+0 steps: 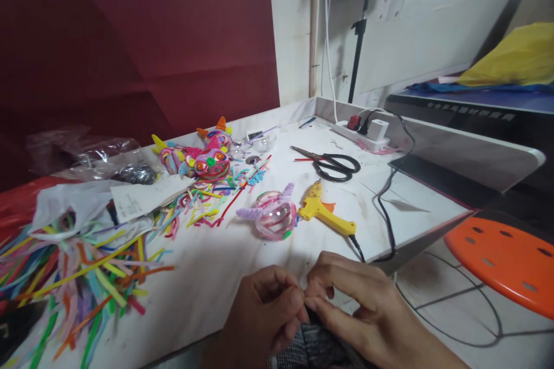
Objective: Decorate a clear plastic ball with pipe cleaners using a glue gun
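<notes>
My left hand and my right hand meet at the bottom of the view, fingertips pinched together over something small that I cannot make out, above a grey knitted fabric. Just beyond them on the white table lies a clear ball wrapped in pink and purple pipe cleaners. A yellow glue gun lies to its right, its black cord running off the table edge.
Black scissors lie farther back. Finished colourful pipe-cleaner figures stand at the back. Loose pipe cleaners and plastic bags cover the left. A power strip sits by the wall. An orange stool stands at the right.
</notes>
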A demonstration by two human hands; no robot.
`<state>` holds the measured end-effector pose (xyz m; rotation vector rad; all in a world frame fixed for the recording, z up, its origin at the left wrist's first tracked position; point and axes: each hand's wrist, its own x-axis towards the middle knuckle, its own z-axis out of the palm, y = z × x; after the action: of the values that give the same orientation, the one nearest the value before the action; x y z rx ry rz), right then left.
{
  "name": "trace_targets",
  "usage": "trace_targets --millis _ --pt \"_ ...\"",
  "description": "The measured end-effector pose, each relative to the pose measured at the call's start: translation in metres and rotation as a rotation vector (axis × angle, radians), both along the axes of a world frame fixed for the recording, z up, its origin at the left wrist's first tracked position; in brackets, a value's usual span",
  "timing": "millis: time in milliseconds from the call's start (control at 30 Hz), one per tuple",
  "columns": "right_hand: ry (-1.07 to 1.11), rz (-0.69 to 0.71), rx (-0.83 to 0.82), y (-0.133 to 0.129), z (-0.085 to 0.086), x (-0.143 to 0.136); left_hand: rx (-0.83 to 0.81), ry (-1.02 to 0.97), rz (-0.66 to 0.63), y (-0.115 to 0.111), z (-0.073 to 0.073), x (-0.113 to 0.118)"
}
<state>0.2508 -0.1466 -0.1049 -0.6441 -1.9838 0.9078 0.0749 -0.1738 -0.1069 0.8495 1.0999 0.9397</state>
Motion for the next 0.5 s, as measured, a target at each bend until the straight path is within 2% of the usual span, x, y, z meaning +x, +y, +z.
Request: trace_targets --millis 233,400,500 --pt "-0.014 -0.016 0.101 0.001 -0.009 0.002 -0.063 -0.024 0.068 0.000 0.008 0.014" --pt "0.020 -0.140 0.284 0.009 -0.016 -0.008 -0.075 0.001 0.185 0.005 0.008 0.025" --pt "0.028 -0.149 0.245 0.014 -0.019 -0.010 -0.088 0.009 0.245 0.010 0.009 0.027"
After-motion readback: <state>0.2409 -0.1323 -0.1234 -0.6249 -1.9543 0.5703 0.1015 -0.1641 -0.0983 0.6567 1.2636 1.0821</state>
